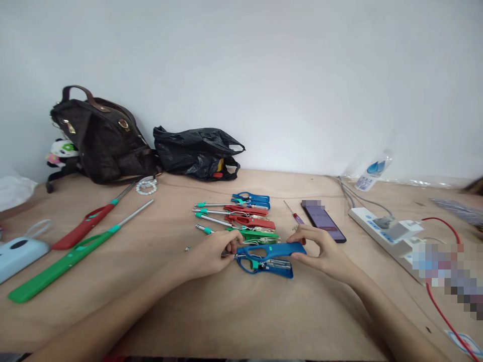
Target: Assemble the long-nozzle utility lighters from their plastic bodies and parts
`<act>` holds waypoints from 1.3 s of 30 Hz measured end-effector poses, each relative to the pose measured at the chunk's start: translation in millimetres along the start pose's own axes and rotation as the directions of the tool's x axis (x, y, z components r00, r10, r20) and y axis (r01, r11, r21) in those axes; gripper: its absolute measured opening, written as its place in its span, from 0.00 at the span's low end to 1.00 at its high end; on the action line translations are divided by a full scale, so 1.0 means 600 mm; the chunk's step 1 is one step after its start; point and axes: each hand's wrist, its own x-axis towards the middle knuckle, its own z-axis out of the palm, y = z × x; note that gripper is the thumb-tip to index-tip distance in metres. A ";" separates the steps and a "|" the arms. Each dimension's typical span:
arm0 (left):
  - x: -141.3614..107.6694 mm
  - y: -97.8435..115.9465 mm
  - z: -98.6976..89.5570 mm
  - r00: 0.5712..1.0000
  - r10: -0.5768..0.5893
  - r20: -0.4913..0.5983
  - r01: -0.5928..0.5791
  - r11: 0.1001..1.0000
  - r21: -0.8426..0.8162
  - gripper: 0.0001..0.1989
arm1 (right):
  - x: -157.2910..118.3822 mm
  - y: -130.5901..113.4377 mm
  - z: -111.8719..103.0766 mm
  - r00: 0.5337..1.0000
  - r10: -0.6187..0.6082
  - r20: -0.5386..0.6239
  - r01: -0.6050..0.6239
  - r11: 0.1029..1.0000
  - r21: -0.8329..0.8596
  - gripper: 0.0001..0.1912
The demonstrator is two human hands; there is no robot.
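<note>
Between my two hands is a blue lighter casing half [289, 249], raised over an opened blue gas lighter [283, 270] on the table. My right hand [320, 249] pinches the wide end of the casing half between thumb and fingers. At its narrow end, my left hand [221, 247] has its fingers curled together; they hide exactly what they grip there. Just behind lie more opened lighters: a green lighter [260, 234], red lighters [252, 221] and a blue lighter [260, 200], with inner parts showing and some metal tubes pointing left.
Left are a whole green lighter [64, 266], a whole red lighter [85, 229] and a pale blue device [22, 256]. A backpack [105, 141] and black plastic bag [192, 151] stand by the wall. Right are a screwdriver [297, 217], phone [324, 221] and power strip [377, 234] with cables.
</note>
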 end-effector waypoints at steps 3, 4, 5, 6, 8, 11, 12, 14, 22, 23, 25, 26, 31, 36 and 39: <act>-0.001 -0.004 0.005 0.999 0.031 -0.011 -0.031 0.999 0.025 0.17 | 0.000 0.003 0.012 0.999 0.012 0.039 -0.011 1.000 -0.009 0.11; -0.002 -0.005 0.007 0.999 0.042 -0.014 -0.042 0.999 0.034 0.19 | 0.001 0.003 0.016 0.999 0.017 0.049 -0.017 1.000 -0.011 0.11; -0.002 -0.006 0.008 0.998 0.053 -0.016 -0.053 0.998 0.044 0.20 | 0.001 0.004 0.019 0.998 0.024 0.056 -0.023 1.000 -0.011 0.10; -0.003 -0.007 0.009 0.998 0.064 -0.016 -0.063 0.996 0.056 0.21 | 0.001 0.004 0.022 0.998 0.030 0.057 -0.030 0.999 -0.012 0.10; -0.003 -0.009 0.010 0.996 0.085 -0.006 -0.084 0.993 0.083 0.21 | 0.001 0.004 0.027 0.998 0.039 0.048 -0.038 0.999 -0.013 0.10; -0.004 -0.008 0.008 0.994 0.107 0.015 -0.108 0.988 0.115 0.20 | 0.002 0.006 0.030 0.997 0.053 0.047 -0.052 0.998 -0.027 0.10; -0.004 -0.007 0.007 0.994 0.109 0.021 -0.111 0.987 0.120 0.20 | 0.002 0.006 0.030 0.997 0.059 0.048 -0.058 0.998 -0.033 0.10; -0.004 -0.004 0.005 0.994 0.108 0.030 -0.111 0.987 0.120 0.20 | 0.003 0.006 0.031 0.996 0.072 0.049 -0.070 0.997 -0.045 0.10; -0.003 0.005 0.000 0.996 0.080 0.037 -0.083 0.993 0.090 0.12 | 0.004 -0.001 0.032 0.995 0.091 0.049 -0.088 0.994 -0.065 0.09; -0.003 0.007 -0.001 0.996 0.082 0.032 -0.085 0.993 0.087 0.12 | 0.004 -0.001 0.032 0.995 0.091 0.048 -0.088 0.994 -0.066 0.09; -0.003 0.013 -0.003 0.995 0.099 0.031 -0.102 0.990 0.101 0.14 | 0.004 -0.002 0.032 0.995 0.090 0.046 -0.087 0.994 -0.064 0.09; -0.003 0.016 -0.004 0.993 0.111 0.038 -0.115 0.986 0.120 0.14 | 0.004 -0.003 0.032 0.995 0.089 0.046 -0.086 0.994 -0.061 0.09; -0.002 0.028 0.004 0.988 0.132 0.081 -0.149 0.952 0.268 0.15 | 0.003 -0.001 0.033 0.994 0.084 0.075 -0.080 0.995 -0.065 0.09; -0.002 0.025 0.017 0.983 0.167 0.072 -0.181 0.933 0.309 0.14 | 0.004 0.000 0.034 0.984 0.094 0.150 -0.078 0.991 -0.106 0.08; -0.002 0.022 0.018 0.982 0.173 0.070 -0.186 0.934 0.304 0.13 | 0.004 -0.001 0.035 0.979 0.104 0.177 -0.082 0.989 -0.126 0.08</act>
